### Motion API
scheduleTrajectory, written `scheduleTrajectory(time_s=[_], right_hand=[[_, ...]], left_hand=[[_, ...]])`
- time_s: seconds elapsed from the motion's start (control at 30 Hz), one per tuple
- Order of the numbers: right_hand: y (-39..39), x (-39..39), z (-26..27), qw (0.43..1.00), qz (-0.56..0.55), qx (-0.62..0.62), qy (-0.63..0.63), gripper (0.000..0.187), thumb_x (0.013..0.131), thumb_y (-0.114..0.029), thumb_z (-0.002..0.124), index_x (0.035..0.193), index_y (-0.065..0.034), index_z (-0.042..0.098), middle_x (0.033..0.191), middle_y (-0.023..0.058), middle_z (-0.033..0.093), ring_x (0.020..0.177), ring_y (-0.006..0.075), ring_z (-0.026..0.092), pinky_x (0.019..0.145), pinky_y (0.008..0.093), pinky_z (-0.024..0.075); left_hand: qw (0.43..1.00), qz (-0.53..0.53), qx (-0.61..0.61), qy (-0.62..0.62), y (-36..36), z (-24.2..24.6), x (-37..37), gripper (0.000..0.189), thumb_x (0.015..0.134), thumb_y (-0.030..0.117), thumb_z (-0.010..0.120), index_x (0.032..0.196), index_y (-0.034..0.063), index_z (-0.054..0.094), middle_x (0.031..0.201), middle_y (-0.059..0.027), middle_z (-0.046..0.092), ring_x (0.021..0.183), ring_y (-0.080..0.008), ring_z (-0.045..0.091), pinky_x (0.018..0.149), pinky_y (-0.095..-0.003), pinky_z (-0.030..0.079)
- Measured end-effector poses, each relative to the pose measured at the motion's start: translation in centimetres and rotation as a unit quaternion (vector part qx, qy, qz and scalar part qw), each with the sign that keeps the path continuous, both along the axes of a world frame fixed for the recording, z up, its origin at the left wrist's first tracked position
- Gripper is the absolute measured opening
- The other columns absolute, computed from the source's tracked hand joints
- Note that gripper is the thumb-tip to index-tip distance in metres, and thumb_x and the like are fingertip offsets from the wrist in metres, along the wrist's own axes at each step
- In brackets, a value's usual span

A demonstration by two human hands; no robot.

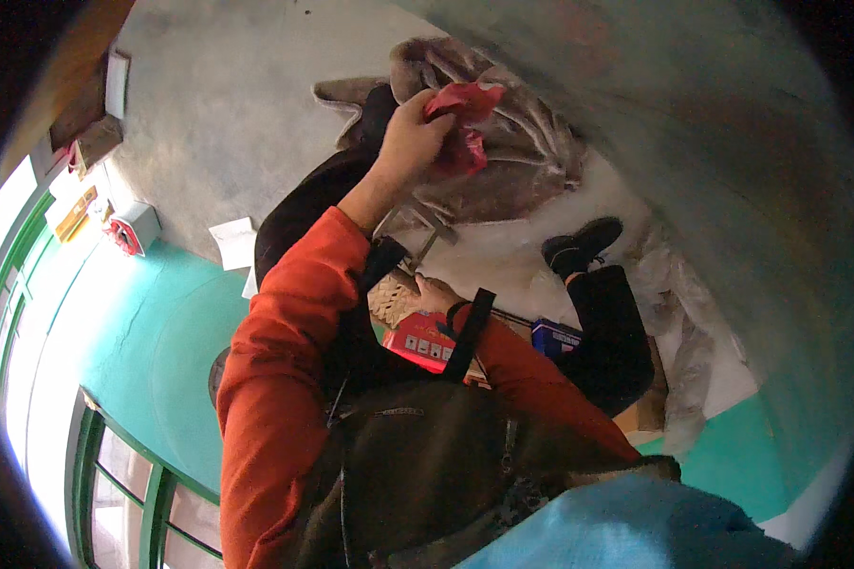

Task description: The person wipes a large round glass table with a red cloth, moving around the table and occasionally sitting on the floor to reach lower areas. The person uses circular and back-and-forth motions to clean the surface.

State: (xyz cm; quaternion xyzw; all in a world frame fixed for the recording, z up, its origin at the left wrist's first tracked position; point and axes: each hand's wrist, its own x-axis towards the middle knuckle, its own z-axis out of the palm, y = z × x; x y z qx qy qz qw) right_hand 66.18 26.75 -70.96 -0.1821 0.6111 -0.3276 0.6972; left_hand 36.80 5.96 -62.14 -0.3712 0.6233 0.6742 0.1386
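My left hand [414,139] is raised above my left leg and holds a crumpled red plastic bag [462,128] in its fingers. Behind the bag lies a brown plush cloth [519,163]. Lower down, my right hand [438,293] is at a dark bar beside a woven seat or basket [391,300]; whether its fingers grip the bar cannot be told. A red printed box [427,341] is just below that hand, partly hidden by a black strap [470,334] and my right sleeve. Thin wooden legs or bars [427,238] show between the two hands.
A blue box [555,337] stands by my right leg, near my black shoe [583,245]. Clear plastic sheeting [683,334] lies farther right. White paper [233,243] is on the floor at left. Beyond it are a white container with red lining [139,224], a cardboard box [98,144] and green-framed windows [156,501].
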Motion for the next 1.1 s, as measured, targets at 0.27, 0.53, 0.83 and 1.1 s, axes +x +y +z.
scheduleTrajectory(time_s=[0.27, 0.53, 0.83, 1.1], right_hand=[[7.3, 4.1, -3.0, 0.997, 0.057, -0.025, -0.037, 0.065, 0.089, -0.044, 0.063, 0.135, -0.0038, 0.042, 0.096, 0.0257, 0.064, 0.085, 0.0406, 0.062, 0.075, 0.0475, 0.0493], [17.8, -1.6, -5.2, 0.96, 0.276, -0.031, -0.026, 0.064, 0.097, -0.039, 0.056, 0.145, -0.0043, 0.031, 0.098, 0.0194, 0.063, 0.08, 0.0301, 0.061, 0.067, 0.0419, 0.0485], [14.5, -13.1, -10.2, 0.973, 0.205, 0.071, -0.076, 0.054, 0.095, -0.054, 0.056, 0.128, -0.0113, 0.061, 0.111, 0.006, 0.067, 0.088, 0.0181, 0.061, 0.07, 0.0319, 0.0481], [6.5, -25.0, 11.9, 0.855, -0.236, -0.164, 0.433, 0.03, 0.086, -0.016, 0.071, 0.112, -0.0025, 0.068, 0.099, 0.0101, 0.069, 0.087, 0.0184, 0.066, 0.077, 0.0316, 0.0533]], left_hand=[[0.994, -0.089, 0.056, 0.011, 0.4, 0.5, -1.6, 0.022, 0.089, 0.01, 0.062, 0.107, -0.0018, 0.06, 0.083, -0.0097, 0.067, 0.077, -0.0152, 0.062, 0.074, -0.0321, 0.049], [0.987, -0.133, 0.037, 0.086, -1.9, 1.3, -3.0, 0.02, 0.09, 0.012, 0.06, 0.106, -0.001, 0.06, 0.087, -0.0103, 0.065, 0.079, -0.0175, 0.059, 0.076, -0.0334, 0.048], [0.969, -0.202, 0.01, 0.142, -2.4, 4.4, -3.6, 0.033, 0.1, 0.018, 0.054, 0.129, 0.0022, 0.058, 0.108, -0.0029, 0.067, 0.091, -0.0114, 0.061, 0.082, -0.0283, 0.052], [0.943, -0.258, -0.089, 0.189, -0.8, 6.5, 0.9, 0.026, 0.098, 0.015, 0.054, 0.119, 0.0033, 0.064, 0.097, -0.0018, 0.068, 0.082, -0.0109, 0.064, 0.069, -0.0286, 0.054]])
